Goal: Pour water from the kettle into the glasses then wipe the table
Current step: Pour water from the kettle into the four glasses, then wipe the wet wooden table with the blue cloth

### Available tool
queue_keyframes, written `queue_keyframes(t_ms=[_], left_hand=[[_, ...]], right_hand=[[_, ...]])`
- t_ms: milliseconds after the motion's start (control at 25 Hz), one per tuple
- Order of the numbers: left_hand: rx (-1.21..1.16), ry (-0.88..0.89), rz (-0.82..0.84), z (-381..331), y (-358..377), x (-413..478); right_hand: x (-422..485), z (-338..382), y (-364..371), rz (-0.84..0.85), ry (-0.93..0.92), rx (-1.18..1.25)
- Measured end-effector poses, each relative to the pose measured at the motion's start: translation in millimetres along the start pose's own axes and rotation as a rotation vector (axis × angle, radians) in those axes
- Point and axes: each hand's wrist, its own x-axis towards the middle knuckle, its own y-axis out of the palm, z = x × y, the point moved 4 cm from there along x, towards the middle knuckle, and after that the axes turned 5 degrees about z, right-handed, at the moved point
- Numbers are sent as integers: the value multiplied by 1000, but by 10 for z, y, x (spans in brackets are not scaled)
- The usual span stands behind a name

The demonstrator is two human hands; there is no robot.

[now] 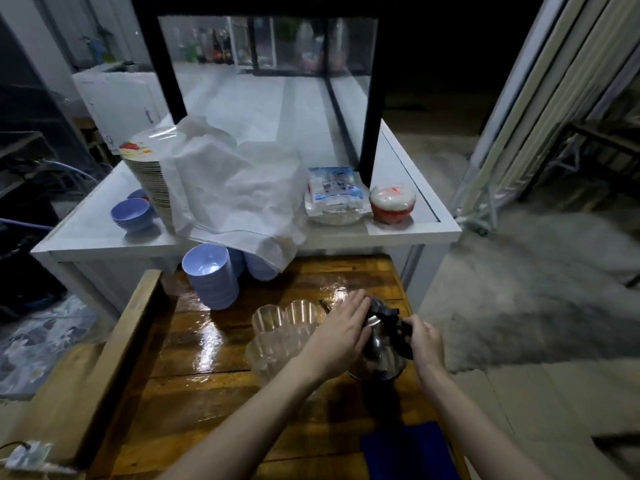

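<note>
Upright kettle (379,355) on wooden table (207,393), handle rightward, right hand (427,344) gripping it, left hand (341,336) flat on lid, glasses (284,327) leftward

Both hands (341,336) on kettle (381,355)

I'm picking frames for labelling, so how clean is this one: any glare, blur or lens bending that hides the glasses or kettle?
Head view: strong glare streaks on the wet wooden table; the clear glasses look soft and merge together; the kettle is dark and half hidden by the left hand and right hand; wide-angle bending curves the edges; background is dim.
</note>
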Motion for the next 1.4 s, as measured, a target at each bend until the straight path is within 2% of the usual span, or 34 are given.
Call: queue_keyframes(t_ms=[120, 240, 440, 600, 680, 760, 920, 960, 1040, 1080, 1160, 1240, 1400], left_hand=[[39, 58, 147, -88, 297, 212], [74, 78, 223, -143, 492, 363], [158, 84, 215, -193, 681, 585], [234, 50, 196, -162, 735, 677], [241, 44, 204, -158, 743, 679], [205, 53, 165, -179, 733, 646], [-3, 37, -21, -300, 762, 197], [-50, 33, -32, -336, 852, -35], [-111, 27, 12, -362, 1152, -614], [-134, 18, 36, -366, 1325, -912], [-149, -21, 59, -321, 1662, -1499], [-172, -109, 43, -186, 1896, -2065], [-171, -402, -83, 314, 2138, -3014]], right_hand=[[83, -269, -226, -26, 75, 84], [253, -439, -375, -51, 95, 120], [547, -599, -434, -92, 90, 191], [685, -691, -383, 49, 53, 114], [752, -789, -396, 151, 7, 7], [753, -837, -453, 176, -64, -176], [272, -1033, -647, 10, -337, -514], [67, -1210, -657, 62, -432, -652], [-396, -1716, -629, 305, -526, -978], [-598, -1972, -640, 406, -544, -1115], [-856, -2342, -708, 477, -525, -1261], [-977, -2478, -779, 450, -466, -1329], [-934, -2551, -855, 367, -414, -1391]])
